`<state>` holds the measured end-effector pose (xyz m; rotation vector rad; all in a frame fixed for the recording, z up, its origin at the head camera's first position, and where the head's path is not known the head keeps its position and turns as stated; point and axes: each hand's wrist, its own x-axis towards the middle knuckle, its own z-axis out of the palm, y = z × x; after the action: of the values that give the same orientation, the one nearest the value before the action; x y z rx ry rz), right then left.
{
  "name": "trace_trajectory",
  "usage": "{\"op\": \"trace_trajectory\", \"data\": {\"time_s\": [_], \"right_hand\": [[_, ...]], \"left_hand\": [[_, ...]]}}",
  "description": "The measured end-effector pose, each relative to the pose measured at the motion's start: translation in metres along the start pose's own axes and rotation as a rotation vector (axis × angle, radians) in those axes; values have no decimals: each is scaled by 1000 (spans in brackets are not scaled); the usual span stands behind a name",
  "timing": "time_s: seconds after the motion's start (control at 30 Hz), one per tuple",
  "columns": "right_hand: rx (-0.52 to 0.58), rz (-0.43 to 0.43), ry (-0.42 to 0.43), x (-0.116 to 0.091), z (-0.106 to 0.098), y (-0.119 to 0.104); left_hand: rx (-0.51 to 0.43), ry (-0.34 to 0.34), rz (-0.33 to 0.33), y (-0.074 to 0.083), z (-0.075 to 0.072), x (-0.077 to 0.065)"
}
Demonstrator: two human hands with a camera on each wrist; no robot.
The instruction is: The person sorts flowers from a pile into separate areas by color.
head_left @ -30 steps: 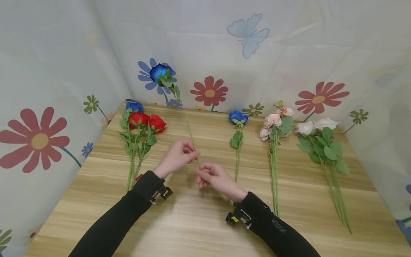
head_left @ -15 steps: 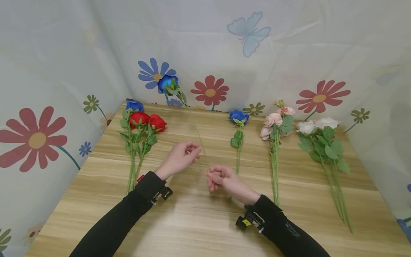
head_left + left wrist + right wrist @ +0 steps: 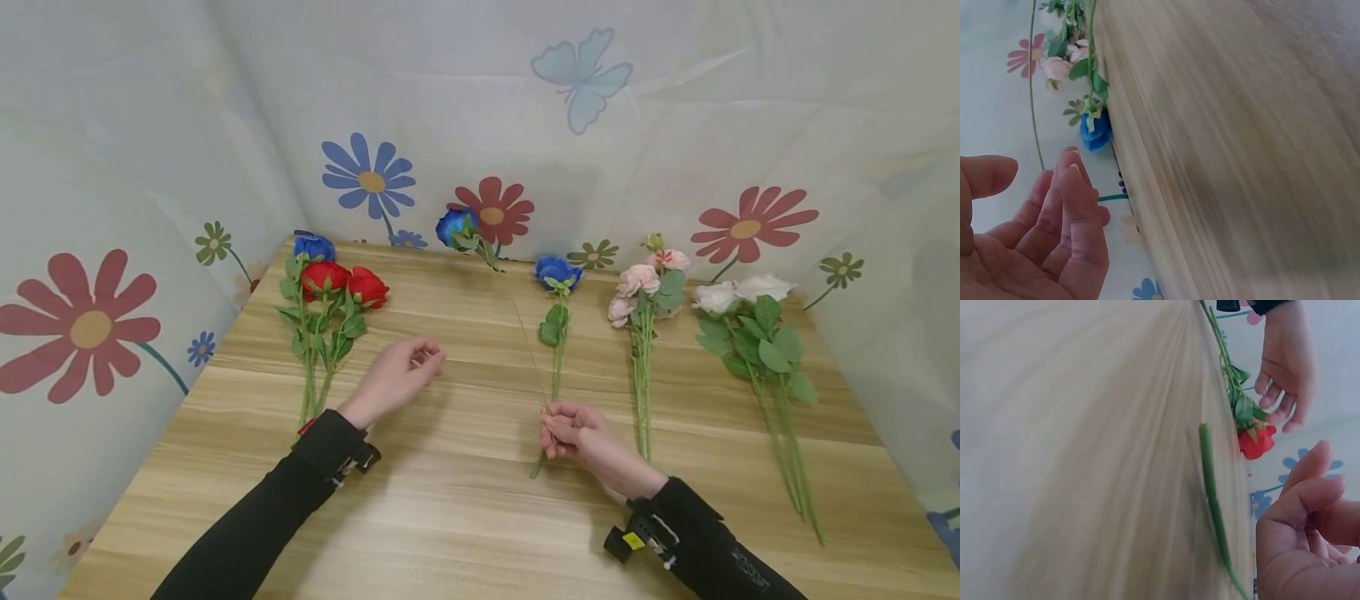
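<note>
Head view: the held blue rose (image 3: 456, 227) is grasped low on its thin stem by the right-hand grip (image 3: 581, 437). It is carried above the surface (image 3: 465, 542), bloom leaning up and to the left, seen against the left petals of the red printed daisy (image 3: 491, 215). One second ago its stem was held in both hands and its bloom was seen over the blue printed daisy (image 3: 371, 182); both bloom and right-hand grip have been shifted right since. The left-hand grip (image 3: 397, 375) has been released and moved clear: fingers loosely bent, nothing held. The right-hand grip is now seen over the lower stem of the lying blue rose (image 3: 557, 273); contact there cannot be told. Red roses (image 3: 367, 287), pink roses (image 3: 637, 282) and white roses (image 3: 762, 288) are left unmoved.

Left wrist view: slack fingers are shown, thumb apart. The held stem is seen beyond the fingertips, against the backdrop (image 3: 997, 119).

Right wrist view: thumb and fingers are curled together; the pinched stem is hidden. The lying rose's stem is shown beside them, along the surface.
</note>
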<state>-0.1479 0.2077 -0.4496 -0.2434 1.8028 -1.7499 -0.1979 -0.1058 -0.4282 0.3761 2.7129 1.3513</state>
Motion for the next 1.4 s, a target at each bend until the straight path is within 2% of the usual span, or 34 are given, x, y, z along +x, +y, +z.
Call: {"op": "trace_trajectory", "data": {"time_s": [0.37,0.63,0.73,0.9,1.17,1.4], "right_hand": [[5,81,60,-30,-16,4],[-34,125,72,-34,-19,4],[-127,117,81,-33,-20,2],[-369,61,116,-29,-22,-2],[-681,-33,244,-18,-22,-9],[-836,-76,341,7,-20,-20]], "left_hand": [[39,21,-22,-9,-5,-6],[42,17,-28,-9,-5,-7],[49,14,-29,-9,-5,-8],[57,13,-29,-8,-6,-8],[80,20,-23,-9,-6,-8],[80,15,-27,-8,-5,-7]]}}
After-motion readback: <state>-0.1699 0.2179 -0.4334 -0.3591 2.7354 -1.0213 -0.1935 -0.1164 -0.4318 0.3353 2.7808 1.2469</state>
